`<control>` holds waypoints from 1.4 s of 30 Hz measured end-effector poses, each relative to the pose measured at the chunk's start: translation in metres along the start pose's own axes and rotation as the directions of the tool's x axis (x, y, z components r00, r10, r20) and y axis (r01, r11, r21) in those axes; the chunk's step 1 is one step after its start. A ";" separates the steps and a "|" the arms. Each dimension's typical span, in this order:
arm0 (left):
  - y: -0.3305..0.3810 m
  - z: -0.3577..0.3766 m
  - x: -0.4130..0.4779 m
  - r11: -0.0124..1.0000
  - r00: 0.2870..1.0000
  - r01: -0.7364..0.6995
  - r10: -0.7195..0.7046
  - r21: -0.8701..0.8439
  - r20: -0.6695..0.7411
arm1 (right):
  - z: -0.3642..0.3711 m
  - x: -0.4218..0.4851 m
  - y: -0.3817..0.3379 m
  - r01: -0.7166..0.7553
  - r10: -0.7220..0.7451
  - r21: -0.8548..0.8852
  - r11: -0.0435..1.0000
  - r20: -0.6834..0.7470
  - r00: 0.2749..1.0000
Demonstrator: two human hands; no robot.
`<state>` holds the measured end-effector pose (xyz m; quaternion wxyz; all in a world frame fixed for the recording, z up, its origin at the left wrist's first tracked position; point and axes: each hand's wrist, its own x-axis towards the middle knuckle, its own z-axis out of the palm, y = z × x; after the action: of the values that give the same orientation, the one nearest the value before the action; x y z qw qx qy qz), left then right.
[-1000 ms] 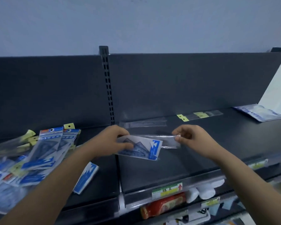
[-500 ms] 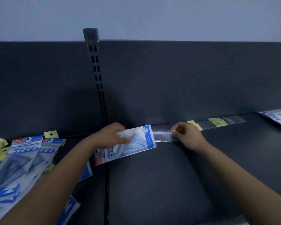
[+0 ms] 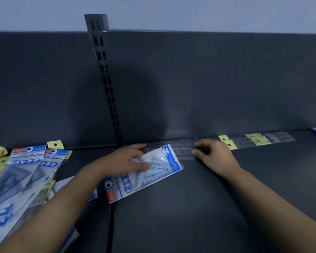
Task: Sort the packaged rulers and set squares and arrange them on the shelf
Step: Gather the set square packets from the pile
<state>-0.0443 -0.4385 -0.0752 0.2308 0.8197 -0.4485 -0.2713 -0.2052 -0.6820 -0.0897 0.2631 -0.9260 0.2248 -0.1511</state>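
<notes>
Fingers (image 3: 137, 147) of left hand (image 3: 125, 160) grip GEOMETRIC pack (image 3: 153, 179); right hand (image 3: 216, 157) seemingly pinches ruler sleeve (image 3: 182, 150).

The single head-worn camera (a wide-angle lens) looks forward and down from close above the dark shelf (image 3: 171, 216), facing its back panel (image 3: 208, 79) nearly square-on, with the slotted upright (image 3: 106, 79) left of centre and the left hand (image 3: 124, 161) and right hand (image 3: 215, 157) at arm's length just right of that upright's foot.

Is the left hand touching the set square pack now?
Touching. Head view: the thumb of the left hand lies across the set square pack, no gap.
</notes>
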 end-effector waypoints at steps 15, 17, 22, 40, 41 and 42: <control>0.011 0.002 -0.009 0.996 0.996 0.083 -0.083 0.033 -0.017 | -0.022 0.058 -0.028 0.074 0.100 -0.253 0.965 0.608 0.788; 0.011 0.003 -0.010 0.994 0.996 0.089 -0.088 0.062 -0.030 | -0.024 0.061 -0.029 0.098 0.073 -0.232 0.968 0.630 0.773; 0.014 0.004 -0.014 0.990 0.994 0.100 -0.097 0.103 -0.041 | -0.032 0.068 -0.028 0.048 -0.001 -0.064 0.997 0.593 0.805; 0.015 -0.009 -0.006 0.975 0.984 0.169 -0.160 0.144 -0.074 | 0.003 0.037 0.004 0.314 -0.294 -0.124 0.941 0.157 0.943; 0.018 -0.012 -0.006 0.971 0.986 0.148 -0.130 0.190 -0.104 | 0.000 0.033 0.003 0.329 -0.316 -0.117 0.937 0.118 0.941; 0.023 -0.015 -0.006 0.965 0.988 0.119 -0.093 0.232 -0.120 | -0.004 0.026 0.001 0.323 -0.320 -0.054 0.945 0.068 0.945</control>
<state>-0.0515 -0.4423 -0.0478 0.1395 0.8779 -0.4201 -0.1828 -0.1845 -0.6974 -0.0828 0.2113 -0.9622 0.0678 -0.1576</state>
